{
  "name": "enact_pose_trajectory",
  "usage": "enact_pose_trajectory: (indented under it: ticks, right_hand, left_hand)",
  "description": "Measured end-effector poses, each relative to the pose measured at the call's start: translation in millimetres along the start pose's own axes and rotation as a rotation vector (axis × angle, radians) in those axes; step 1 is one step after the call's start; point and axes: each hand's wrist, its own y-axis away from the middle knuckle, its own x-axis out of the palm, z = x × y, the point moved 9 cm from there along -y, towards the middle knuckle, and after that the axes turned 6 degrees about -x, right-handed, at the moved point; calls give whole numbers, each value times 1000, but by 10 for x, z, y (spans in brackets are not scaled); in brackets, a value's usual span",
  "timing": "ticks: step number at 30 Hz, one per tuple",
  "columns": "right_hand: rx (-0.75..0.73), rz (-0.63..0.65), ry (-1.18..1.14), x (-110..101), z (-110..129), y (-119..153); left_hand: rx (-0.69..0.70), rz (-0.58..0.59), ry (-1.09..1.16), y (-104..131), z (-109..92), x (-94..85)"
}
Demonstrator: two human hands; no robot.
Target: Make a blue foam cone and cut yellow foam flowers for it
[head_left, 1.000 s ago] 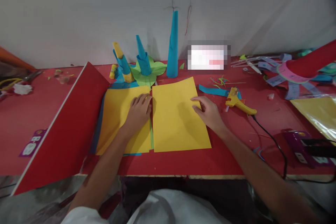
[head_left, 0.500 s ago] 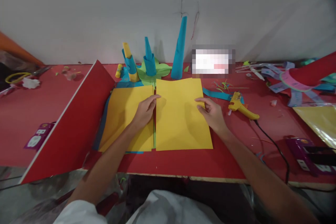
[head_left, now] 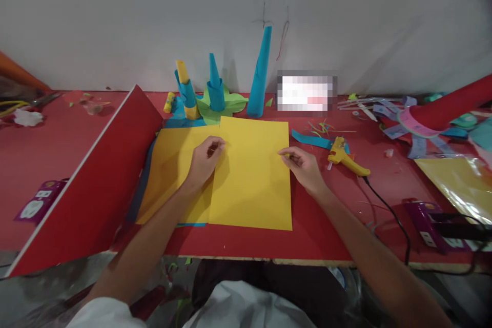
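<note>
A bright yellow sheet (head_left: pixel 251 179) is held by its two sides in front of me, its left edge overlapping an orange-yellow sheet (head_left: pixel 165 164). My left hand (head_left: pixel 205 159) pinches the yellow sheet's left edge, fingers closed. At the right edge, my right hand (head_left: pixel 303 166) has thumb and fingertips closed on the sheet. Behind the sheets stand a tall blue paper cone (head_left: pixel 260 74), a shorter blue cone (head_left: pixel 216 87) on green paper petals (head_left: pixel 234 104), and a yellow and blue rolled paper piece (head_left: pixel 186 92).
A red board (head_left: pixel 96 179) leans upright at the left. Yellow glue gun (head_left: pixel 346 158) and its black cord lie right of the sheet, near a blue strip (head_left: pixel 309 139). Purple boxes (head_left: pixel 430 225) sit at both sides. A glue stick (head_left: pixel 168 102) stands behind.
The yellow sheet has turned slightly and shifted left over the orange-yellow one. My right fingers have closed at its right edge. The whole view has shifted a little.
</note>
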Motion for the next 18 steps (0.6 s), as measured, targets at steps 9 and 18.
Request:
enact_pose_trajectory:
  ticks: [9, 18]
  right_hand:
    - [15, 5, -13, -1, -5, 29]
    - [43, -78, -131, -27, 97, -17]
  left_hand:
    - [-50, 218, 57, 19, 69, 196]
    - [-39, 331, 27, 76, 17, 321]
